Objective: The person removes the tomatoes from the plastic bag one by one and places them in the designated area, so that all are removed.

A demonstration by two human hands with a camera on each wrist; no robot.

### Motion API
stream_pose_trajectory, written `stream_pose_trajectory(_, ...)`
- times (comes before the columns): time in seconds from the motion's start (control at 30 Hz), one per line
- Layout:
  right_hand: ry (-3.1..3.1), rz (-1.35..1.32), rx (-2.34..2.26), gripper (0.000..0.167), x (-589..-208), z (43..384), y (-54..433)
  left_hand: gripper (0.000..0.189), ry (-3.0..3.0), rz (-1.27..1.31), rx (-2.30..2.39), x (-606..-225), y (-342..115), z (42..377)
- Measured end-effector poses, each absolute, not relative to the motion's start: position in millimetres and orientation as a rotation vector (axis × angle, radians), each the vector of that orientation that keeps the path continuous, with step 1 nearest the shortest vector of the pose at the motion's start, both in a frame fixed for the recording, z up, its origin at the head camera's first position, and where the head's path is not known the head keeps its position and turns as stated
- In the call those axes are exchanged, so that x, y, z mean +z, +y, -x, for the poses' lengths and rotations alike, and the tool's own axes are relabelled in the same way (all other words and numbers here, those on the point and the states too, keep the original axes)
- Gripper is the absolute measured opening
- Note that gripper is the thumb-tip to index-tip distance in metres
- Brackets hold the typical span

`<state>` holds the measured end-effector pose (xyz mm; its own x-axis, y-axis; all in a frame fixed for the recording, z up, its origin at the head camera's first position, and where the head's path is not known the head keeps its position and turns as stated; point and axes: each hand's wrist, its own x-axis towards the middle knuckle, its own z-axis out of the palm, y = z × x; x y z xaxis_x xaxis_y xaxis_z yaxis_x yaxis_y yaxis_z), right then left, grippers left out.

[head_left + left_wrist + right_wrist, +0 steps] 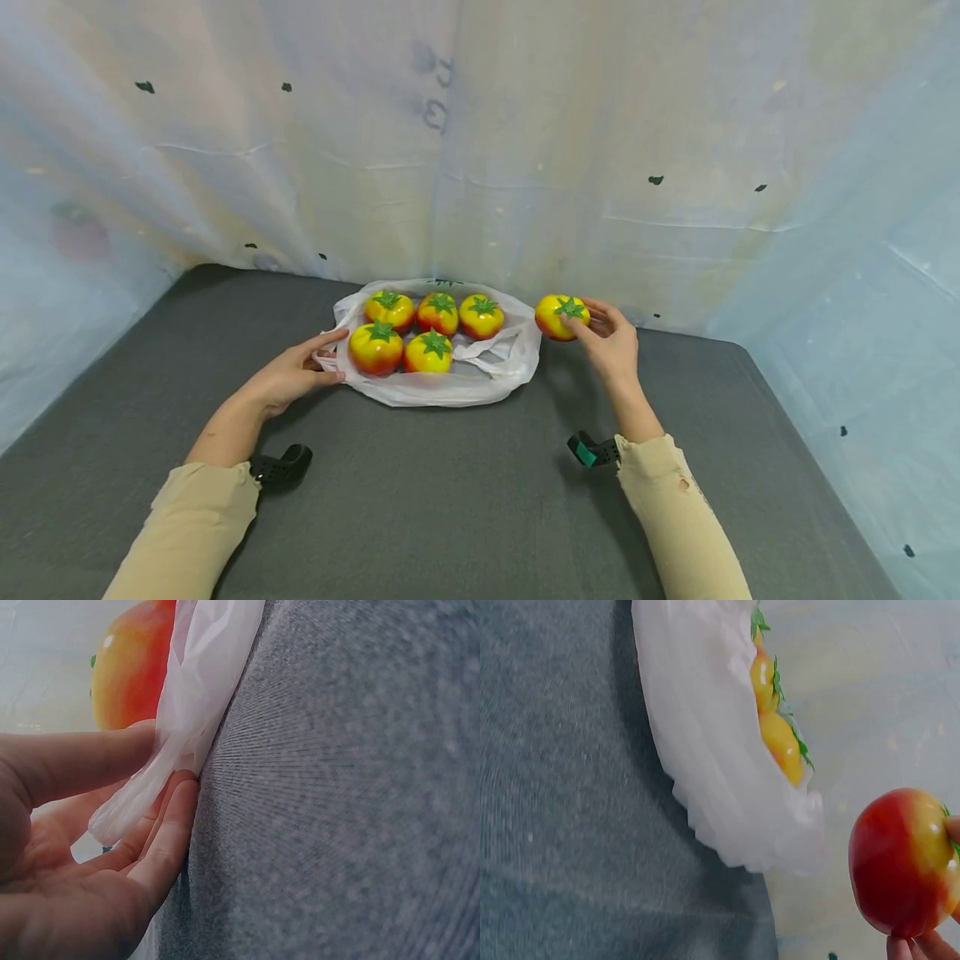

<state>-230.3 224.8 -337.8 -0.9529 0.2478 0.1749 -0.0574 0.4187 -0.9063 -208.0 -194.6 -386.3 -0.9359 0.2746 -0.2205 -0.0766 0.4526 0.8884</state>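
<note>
One tomato [549, 322] is being held by the right hand [611, 342], gripped between thumb and fingers, just beside the right end of the white bag [450, 390]; in the right wrist view it is being held apart from the bag, with its red and yellow skin being turned to the camera. The left end of the bag is being touched by the left hand [288, 375], whose fingers are being spread wide and fairly straight, their tips being rested against the plastic, while a loose loop [139, 799] of the bag is being framed between them. Inside the bag, five more tomatoes [375, 354] are being held in two rows, three at the back and two in front toward the left, and their green leaves [382, 332] are being pointed upward. Beside the front pair, on the right, crumpled folds of plastic [498, 357] are being gathered. The bag is being supported by the dark grey table [435, 517], near its far edge. The table is being bordered at the back and sides by a pale sheet [525, 125] with small dark patches [145, 87]. Both forearms are being covered by beige sleeves [183, 533].
</note>
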Motion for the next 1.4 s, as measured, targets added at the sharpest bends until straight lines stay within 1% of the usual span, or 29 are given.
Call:
stream_pose_trajectory(0.2, -2.372, 0.249, 1.537, 0.051, -345, 236, 233, 0.075, 2.39, -0.176, 1.474, -386, -194, 208)
stream_pose_trajectory(0.63, -2.429, 0.342, 1.435, 0.055, -366, 245, 244, 0.075, 2.419, -0.215, 1.461, -387, -194, 207)
stream_pose_trajectory(1.4, -2.478, 0.476, 1.429, 0.053, -382, 260, 246, 0.074, 2.417, -0.195, 1.447, -387, -195, 208)
